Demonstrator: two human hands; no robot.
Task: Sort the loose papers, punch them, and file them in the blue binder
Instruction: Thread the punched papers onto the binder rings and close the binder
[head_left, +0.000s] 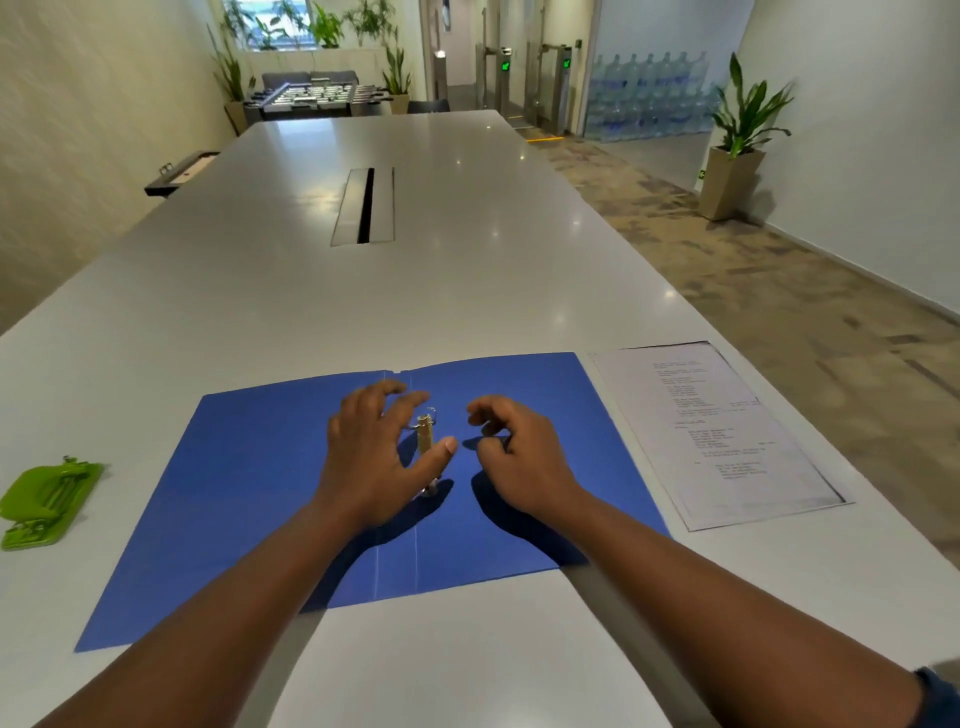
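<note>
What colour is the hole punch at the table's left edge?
Lime green; the hole punch shows clearly in the head view.

left hand (371, 457): palm down, fingers spread and loosely curved, thumb stretched out to the right | right hand (514, 457): palm down, fingers curled inward | both forearms bare, reaching forward, converging

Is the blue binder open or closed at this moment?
Open. The binder lies spread flat on the table, both covers down, its ring clip exposed at the spine between the left hand and right hand. No papers in it.
</note>
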